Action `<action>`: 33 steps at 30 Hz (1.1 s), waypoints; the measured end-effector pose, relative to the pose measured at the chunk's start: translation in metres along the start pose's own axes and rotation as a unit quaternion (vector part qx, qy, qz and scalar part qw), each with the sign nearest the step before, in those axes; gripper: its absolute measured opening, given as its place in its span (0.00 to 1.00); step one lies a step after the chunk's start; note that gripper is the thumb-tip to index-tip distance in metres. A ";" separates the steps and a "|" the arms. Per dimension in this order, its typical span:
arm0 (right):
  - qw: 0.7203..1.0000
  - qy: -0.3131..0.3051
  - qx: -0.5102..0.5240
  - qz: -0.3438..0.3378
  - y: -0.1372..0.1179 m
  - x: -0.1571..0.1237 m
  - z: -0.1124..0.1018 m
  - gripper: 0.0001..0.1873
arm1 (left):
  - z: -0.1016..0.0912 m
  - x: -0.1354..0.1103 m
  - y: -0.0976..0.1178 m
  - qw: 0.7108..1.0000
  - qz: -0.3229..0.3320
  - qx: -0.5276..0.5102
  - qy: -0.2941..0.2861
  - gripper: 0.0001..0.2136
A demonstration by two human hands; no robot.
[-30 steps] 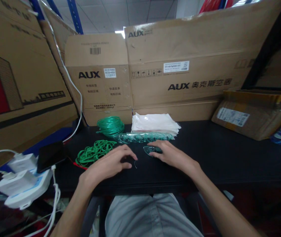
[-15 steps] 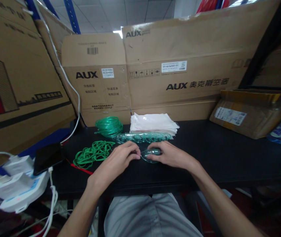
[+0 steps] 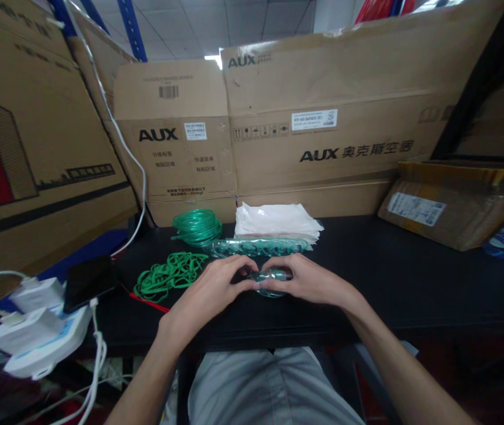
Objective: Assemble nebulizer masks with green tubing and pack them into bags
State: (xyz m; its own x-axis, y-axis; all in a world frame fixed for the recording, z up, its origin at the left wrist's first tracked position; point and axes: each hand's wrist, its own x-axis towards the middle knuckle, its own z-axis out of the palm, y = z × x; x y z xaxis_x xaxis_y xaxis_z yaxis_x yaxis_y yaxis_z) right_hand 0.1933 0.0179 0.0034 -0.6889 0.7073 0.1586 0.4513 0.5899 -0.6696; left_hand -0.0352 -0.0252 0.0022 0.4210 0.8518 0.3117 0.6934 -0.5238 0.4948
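My left hand [image 3: 210,289] and my right hand [image 3: 311,278] meet over the front middle of the black table [image 3: 411,277], and both pinch a small clear plastic mask piece with a green fitting [image 3: 270,276] between their fingertips. Just behind the hands lies a row of stacked clear green-tinted masks [image 3: 256,247]. A loose heap of green elastic bands [image 3: 167,273] lies left of my left hand. Further back sit a coil of green tubing [image 3: 196,226] and a pile of white plastic bags [image 3: 276,220].
Large AUX cardboard boxes [image 3: 322,136] wall off the back and left. A taped brown parcel [image 3: 446,200] lies at the right back. A black phone [image 3: 87,282], white chargers on a power strip [image 3: 34,330] and cables sit at the left edge.
My left hand moved right from the table top to join my right hand; both now grip the clear mask piece, which has been lifted slightly off the table.
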 end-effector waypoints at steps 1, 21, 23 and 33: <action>1.000 -0.001 0.003 0.000 -0.001 0.000 0.000 0.21 | -0.001 0.000 0.000 1.000 -0.001 -0.003 0.000 0.09; 0.996 0.010 0.065 -0.064 -0.012 -0.007 -0.010 0.18 | -0.015 0.001 0.013 0.985 -0.057 -0.163 0.028 0.10; 0.995 0.030 0.064 -0.070 -0.016 -0.008 -0.011 0.16 | -0.014 0.002 0.015 0.974 -0.075 -0.208 0.053 0.12; 0.969 0.214 0.004 -0.121 -0.023 -0.004 -0.001 0.16 | 0.004 0.017 0.020 0.933 -0.129 -0.299 0.152 0.19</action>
State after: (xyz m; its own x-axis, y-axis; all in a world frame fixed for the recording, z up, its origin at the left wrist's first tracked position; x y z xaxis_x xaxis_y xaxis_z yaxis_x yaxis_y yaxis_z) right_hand 0.1865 0.0017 0.0185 -0.4750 0.6466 0.5969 0.2998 0.7566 -0.5811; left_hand -0.0123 -0.0212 0.0139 0.0364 0.9561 0.2908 0.2594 -0.2901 0.9212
